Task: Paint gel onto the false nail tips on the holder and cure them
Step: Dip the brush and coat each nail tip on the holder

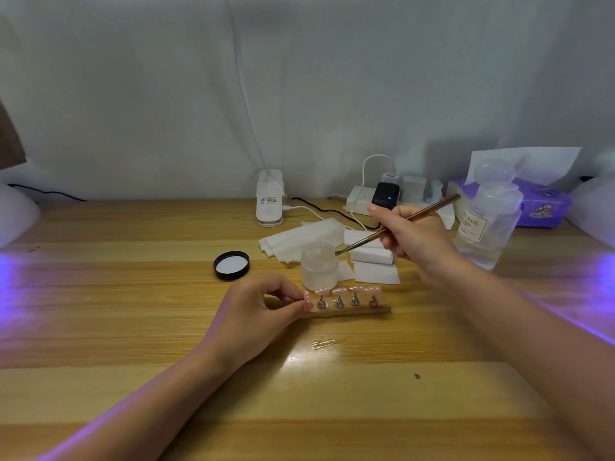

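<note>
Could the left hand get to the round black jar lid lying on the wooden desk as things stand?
Probably yes: the black lid lies just beyond the left hand with bare desk between, but that hand pinches the nail holder strip and must let go.

Table [133, 294]: glossy varnished wood. Jar [319, 267] near right fingers: frosted, translucent. Brush [399, 224]: coppery metallic handle. Nail tips [347, 290] beside left fingertips: glossy pink, on metal stands [338, 301].
</note>
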A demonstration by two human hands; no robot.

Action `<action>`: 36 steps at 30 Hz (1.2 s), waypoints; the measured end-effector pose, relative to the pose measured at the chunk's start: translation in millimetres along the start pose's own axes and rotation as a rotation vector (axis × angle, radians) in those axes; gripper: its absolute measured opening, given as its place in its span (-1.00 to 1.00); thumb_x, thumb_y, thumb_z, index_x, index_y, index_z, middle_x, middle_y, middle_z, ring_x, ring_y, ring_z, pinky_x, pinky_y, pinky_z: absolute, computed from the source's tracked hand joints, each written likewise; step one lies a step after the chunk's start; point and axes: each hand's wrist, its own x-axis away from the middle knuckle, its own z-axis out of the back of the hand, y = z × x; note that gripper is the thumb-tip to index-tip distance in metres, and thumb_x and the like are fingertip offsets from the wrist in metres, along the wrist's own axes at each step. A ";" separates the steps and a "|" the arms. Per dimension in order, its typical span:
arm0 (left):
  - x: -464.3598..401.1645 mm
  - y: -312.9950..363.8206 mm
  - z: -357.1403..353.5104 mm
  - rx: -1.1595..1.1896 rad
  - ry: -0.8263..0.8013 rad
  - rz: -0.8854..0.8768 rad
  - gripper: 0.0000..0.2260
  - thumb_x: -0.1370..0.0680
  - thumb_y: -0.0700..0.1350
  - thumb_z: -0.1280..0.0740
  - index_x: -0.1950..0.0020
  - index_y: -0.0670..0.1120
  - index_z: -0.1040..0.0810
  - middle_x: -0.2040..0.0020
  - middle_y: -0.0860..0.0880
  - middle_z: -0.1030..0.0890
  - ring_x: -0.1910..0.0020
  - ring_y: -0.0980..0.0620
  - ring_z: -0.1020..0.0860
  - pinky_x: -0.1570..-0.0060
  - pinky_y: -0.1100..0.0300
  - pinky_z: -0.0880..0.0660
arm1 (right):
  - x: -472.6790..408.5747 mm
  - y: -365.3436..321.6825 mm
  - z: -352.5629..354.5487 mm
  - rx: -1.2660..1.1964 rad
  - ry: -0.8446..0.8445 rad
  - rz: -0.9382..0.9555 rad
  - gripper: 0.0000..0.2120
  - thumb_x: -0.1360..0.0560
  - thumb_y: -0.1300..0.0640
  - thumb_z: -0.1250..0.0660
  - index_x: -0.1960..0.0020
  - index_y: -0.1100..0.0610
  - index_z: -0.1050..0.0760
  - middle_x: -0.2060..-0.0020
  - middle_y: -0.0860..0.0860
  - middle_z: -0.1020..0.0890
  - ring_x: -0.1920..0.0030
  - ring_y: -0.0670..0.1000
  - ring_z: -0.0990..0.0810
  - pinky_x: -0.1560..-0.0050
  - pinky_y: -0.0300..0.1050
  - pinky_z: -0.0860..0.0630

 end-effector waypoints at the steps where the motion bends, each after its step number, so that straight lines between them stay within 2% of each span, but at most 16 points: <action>1: 0.5 0.0 0.2 0.015 0.002 0.005 -0.79 -0.36 -0.25 -0.49 0.33 0.06 -0.59 0.25 0.03 -0.64 0.33 0.20 -0.56 0.31 0.45 -0.42 | 0.5 0.3 0.7 -0.010 0.003 0.003 -0.69 -0.47 0.03 -0.35 0.39 0.12 -0.43 0.64 -0.08 -0.47 0.61 -0.22 -0.38 0.58 -0.42 -0.31; 5: 1.3 -0.7 1.2 0.022 0.012 -0.013 -0.87 -0.37 -0.26 -0.48 0.26 -0.03 -0.63 0.25 0.07 -0.64 0.28 0.14 -0.58 0.28 0.39 -0.48 | 4.1 1.8 6.0 -0.061 0.042 0.027 -0.72 -0.49 0.04 -0.33 0.36 0.13 -0.46 0.64 -0.09 -0.47 0.60 -0.22 -0.40 0.57 -0.42 -0.33; 9: 1.3 -0.8 2.3 0.015 -0.008 -0.052 -0.85 -0.38 -0.26 -0.47 0.23 0.00 -0.64 0.25 0.13 -0.64 0.26 0.13 -0.57 0.26 0.39 -0.49 | 18.5 -0.4 7.7 -0.120 0.058 0.131 -0.74 -0.50 -0.07 -0.24 0.25 0.08 -0.49 0.55 -0.07 -0.58 0.55 -0.20 -0.47 0.51 -0.40 -0.41; 12: 1.3 -2.2 2.3 0.030 -0.005 -0.051 -0.83 -0.36 -0.24 -0.47 0.23 0.04 -0.65 0.28 0.16 -0.64 0.27 0.11 -0.57 0.24 0.35 -0.51 | 41.0 4.0 2.1 -0.068 -0.049 0.339 -0.71 -0.46 -0.15 -0.13 0.14 0.02 -0.52 0.39 -0.08 -0.65 0.42 -0.17 -0.56 0.39 -0.38 -0.47; 14: 1.1 -2.7 2.1 0.039 0.000 -0.053 -0.83 -0.35 -0.23 -0.47 0.23 0.06 -0.66 0.29 0.16 -0.64 0.27 0.10 -0.57 0.24 0.34 -0.51 | 55.7 12.7 -4.3 0.039 -0.128 0.549 -0.77 -0.52 -0.09 -0.17 0.12 0.00 -0.53 0.31 -0.10 -0.64 0.27 -0.15 -0.58 0.26 -0.33 -0.50; 16: 0.7 -2.9 2.0 0.052 0.001 -0.058 -0.83 -0.35 -0.23 -0.48 0.23 0.05 -0.67 0.29 0.09 -0.65 0.27 0.07 -0.57 0.23 0.31 -0.50 | 65.8 21.9 -10.4 0.142 -0.150 0.757 -0.81 -0.50 0.04 -0.22 0.14 0.10 -0.56 0.29 -0.02 -0.63 0.23 -0.10 -0.57 0.20 -0.20 -0.51; 18: 0.6 -3.5 2.4 0.059 -0.006 -0.067 -0.85 -0.35 -0.24 -0.48 0.21 0.02 -0.68 0.28 -0.02 -0.66 0.24 -0.01 -0.58 0.23 0.26 -0.50 | 72.3 27.6 -15.7 0.193 -0.132 0.862 -0.70 -0.50 0.01 -0.24 0.23 0.21 -0.58 0.36 0.05 -0.61 0.29 -0.05 -0.54 0.23 -0.11 -0.47; 20: 1.0 -3.8 2.4 0.067 -0.011 -0.077 -0.84 -0.35 -0.26 -0.48 0.22 0.01 -0.68 0.27 -0.06 -0.65 0.23 -0.05 -0.58 0.23 0.25 -0.50 | 76.3 30.7 -18.0 0.223 -0.084 0.900 -0.52 -0.55 -0.07 -0.14 0.33 0.23 -0.57 0.43 0.04 -0.59 0.36 -0.02 -0.54 0.21 -0.06 -0.43; 22: 0.6 -4.0 1.9 0.067 -0.015 -0.081 -0.83 -0.35 -0.27 -0.48 0.22 0.02 -0.67 0.27 -0.06 -0.65 0.21 -0.06 -0.58 0.22 0.18 -0.50 | 78.8 33.8 -18.3 0.233 -0.058 0.911 -0.45 -0.58 -0.08 -0.06 0.37 0.21 -0.57 0.46 0.03 -0.60 0.38 -0.04 -0.55 0.16 -0.06 -0.41; 26: -0.2 -3.6 1.2 0.066 -0.016 -0.072 -0.82 -0.35 -0.28 -0.48 0.24 0.02 -0.67 0.28 -0.04 -0.65 0.22 -0.06 -0.58 0.22 0.19 -0.49 | 78.3 36.9 -20.2 0.195 -0.035 0.868 -0.42 -0.58 -0.11 -0.01 0.34 0.20 -0.59 0.42 0.00 -0.62 0.32 -0.12 -0.55 0.11 -0.20 -0.40; 30: 0.4 -2.5 1.9 0.051 -0.027 -0.062 -0.85 -0.36 -0.28 -0.48 0.23 -0.01 -0.68 0.28 -0.03 -0.65 0.23 -0.05 -0.56 0.25 0.23 -0.47 | 77.5 38.2 -22.0 0.226 -0.053 0.861 -0.43 -0.57 -0.11 -0.01 0.29 0.20 -0.62 0.36 -0.03 -0.64 0.27 -0.14 -0.58 0.09 -0.19 -0.43; 34: 0.9 -1.3 3.2 0.031 -0.019 -0.047 -0.83 -0.36 -0.26 -0.48 0.23 0.03 -0.67 0.29 0.00 -0.64 0.28 0.11 -0.53 0.28 0.34 -0.44 | 77.9 39.2 -21.7 0.255 -0.054 0.876 -0.44 -0.57 -0.11 0.00 0.30 0.17 -0.61 0.35 -0.13 -0.59 0.26 -0.21 -0.55 0.08 -0.28 -0.39; 36: 0.7 -1.0 3.1 0.032 -0.023 -0.046 -0.83 -0.36 -0.26 -0.48 0.23 0.03 -0.67 0.28 0.00 -0.64 0.28 0.12 -0.52 0.28 0.36 -0.43 | 78.1 40.3 -20.6 0.237 -0.064 0.873 -0.43 -0.58 -0.11 0.01 0.32 0.17 -0.60 0.39 -0.08 -0.60 0.31 -0.17 -0.55 0.11 -0.25 -0.39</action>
